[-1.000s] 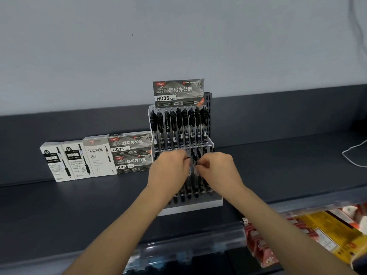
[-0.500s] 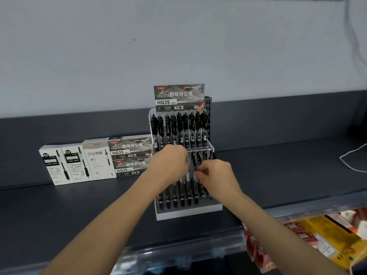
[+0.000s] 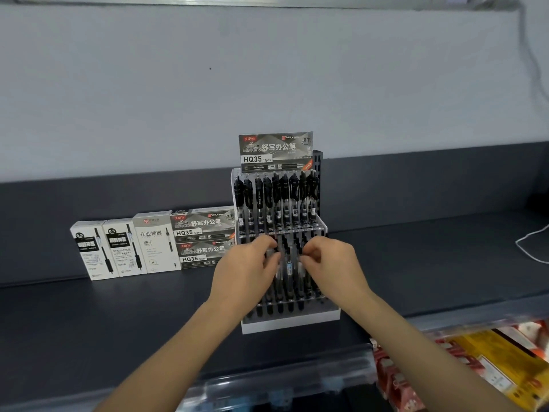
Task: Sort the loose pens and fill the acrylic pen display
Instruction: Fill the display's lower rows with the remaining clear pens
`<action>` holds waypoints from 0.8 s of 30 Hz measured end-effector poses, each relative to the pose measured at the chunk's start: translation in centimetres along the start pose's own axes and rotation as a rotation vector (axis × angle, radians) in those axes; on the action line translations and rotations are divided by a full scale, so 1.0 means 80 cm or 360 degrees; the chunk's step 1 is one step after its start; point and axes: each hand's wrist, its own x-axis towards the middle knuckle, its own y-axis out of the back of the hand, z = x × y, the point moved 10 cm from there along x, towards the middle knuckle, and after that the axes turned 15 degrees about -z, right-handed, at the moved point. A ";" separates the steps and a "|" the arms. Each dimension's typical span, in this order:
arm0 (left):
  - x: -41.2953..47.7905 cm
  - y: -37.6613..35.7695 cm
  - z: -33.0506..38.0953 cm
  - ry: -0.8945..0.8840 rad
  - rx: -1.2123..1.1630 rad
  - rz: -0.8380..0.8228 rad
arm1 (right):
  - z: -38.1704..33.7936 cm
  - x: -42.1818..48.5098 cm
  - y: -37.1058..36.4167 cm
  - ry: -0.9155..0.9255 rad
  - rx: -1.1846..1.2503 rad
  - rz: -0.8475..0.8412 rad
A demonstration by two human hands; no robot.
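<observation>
The lower-row pens (image 3: 289, 264) are standing in the front tier of the acrylic pen display (image 3: 291, 324). Their long axes are running near upright and leaning slightly back, with the clicker ends pointing up and the tips sitting down in the holes. The pen between the two hands is lying just beyond both sets of fingertips, so neither hand is clearly nearer. The left hand (image 3: 252, 273) is curling its fingers round pen tops on the row's left part. The right hand (image 3: 331, 263) is doing likewise on the right, though blur is hiding whether each is pinching one pen or several. Behind, the upper-row pens (image 3: 276, 200) are filling the back tier. The display is resting on the dark shelf (image 3: 118, 322), with pen boxes (image 3: 154, 245) standing to its left.
</observation>
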 end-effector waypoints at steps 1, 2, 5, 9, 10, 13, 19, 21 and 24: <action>-0.005 0.002 -0.004 0.0001 -0.0035 0.0039 | 0.002 0.000 -0.003 -0.0012 -0.0007 -0.0020; -0.011 0.005 -0.007 -0.0004 -0.0076 0.0078 | 0.004 0.001 -0.006 -0.0024 -0.0004 -0.0043; -0.027 0.012 -0.019 -0.0003 -0.0188 0.0184 | 0.009 0.003 -0.005 -0.0061 0.0042 -0.0084; -0.039 0.009 -0.045 0.0096 -0.0293 0.0263 | 0.005 0.004 -0.002 -0.0060 -0.0008 -0.0094; -0.041 0.006 -0.049 0.0107 -0.0321 0.0259 | 0.004 0.004 -0.004 -0.0053 -0.0029 -0.0096; -0.048 -0.003 -0.053 0.0129 -0.0373 0.0224 | 0.009 0.001 -0.007 -0.0070 -0.0001 -0.0077; -0.052 -0.013 -0.063 0.0174 -0.0425 0.0180 | 0.014 -0.003 -0.007 -0.0107 0.0068 -0.0029; -0.054 -0.015 -0.064 0.0188 -0.0432 0.0156 | 0.014 -0.007 -0.007 -0.0097 0.0083 0.0008; -0.055 -0.018 -0.065 0.0209 -0.0426 0.0115 | 0.017 -0.011 -0.010 -0.0092 0.0113 0.0057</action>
